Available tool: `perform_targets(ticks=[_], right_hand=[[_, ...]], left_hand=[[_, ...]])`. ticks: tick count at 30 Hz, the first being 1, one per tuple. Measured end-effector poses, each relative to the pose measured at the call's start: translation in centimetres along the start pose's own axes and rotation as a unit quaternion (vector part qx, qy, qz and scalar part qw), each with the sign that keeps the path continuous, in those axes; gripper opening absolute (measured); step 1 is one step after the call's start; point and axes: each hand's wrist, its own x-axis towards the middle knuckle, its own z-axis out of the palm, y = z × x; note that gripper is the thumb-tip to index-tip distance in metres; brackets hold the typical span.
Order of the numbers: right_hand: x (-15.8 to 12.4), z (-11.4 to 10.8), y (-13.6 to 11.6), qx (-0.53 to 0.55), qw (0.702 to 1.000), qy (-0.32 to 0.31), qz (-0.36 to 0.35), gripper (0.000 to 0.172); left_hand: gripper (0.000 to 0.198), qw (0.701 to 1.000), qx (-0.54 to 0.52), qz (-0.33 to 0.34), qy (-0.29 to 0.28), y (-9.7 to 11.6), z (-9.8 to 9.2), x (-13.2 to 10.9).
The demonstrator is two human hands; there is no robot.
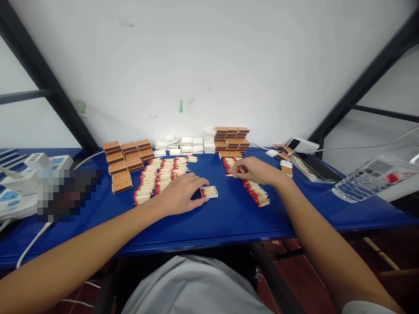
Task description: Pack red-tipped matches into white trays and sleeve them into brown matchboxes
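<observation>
My left hand grips the left end of a small white matchbox tray between thumb and fingers. Red-tipped matches lie inside this tray. To the right, my right hand has its fingertips pinched together on matches at a row of loose matches; how many it holds is hidden. The row runs out above and below that hand. Left of the tray, several more rows of matches lie on the blue table, partly behind my left hand.
Brown matchboxes are stacked at the left, and more brown boxes at the back. White trays stand along the wall. A power strip sits far left. A white device and a clear plastic bottle are at right.
</observation>
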Motion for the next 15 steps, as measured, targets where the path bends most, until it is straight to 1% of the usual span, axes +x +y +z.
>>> perform_targets(ticks=[4, 6, 11, 15], right_hand=[[0.28, 0.25, -0.37, 0.021, 0.999, 0.005, -0.031, 0.021], [0.38, 0.35, -0.51, 0.021, 0.999, 0.006, -0.03, 0.021], [0.4, 0.42, -0.8, 0.013, 1.0, -0.003, -0.002, 0.018], [0.39, 0.42, -0.76, 0.012, 1.0, 0.006, -0.015, 0.019]], left_hand=[[0.043, 1.0, 0.003, -0.009, 0.001, 0.03, -0.01, -0.04], [0.045, 1.0, 0.004, -0.008, 0.002, 0.01, 0.01, -0.06], [0.048, 1.0, 0.006, -0.01, -0.004, 0.0, 0.02, -0.09], [0.048, 1.0, 0.0, -0.014, -0.005, 0.11, -0.09, -0.08]])
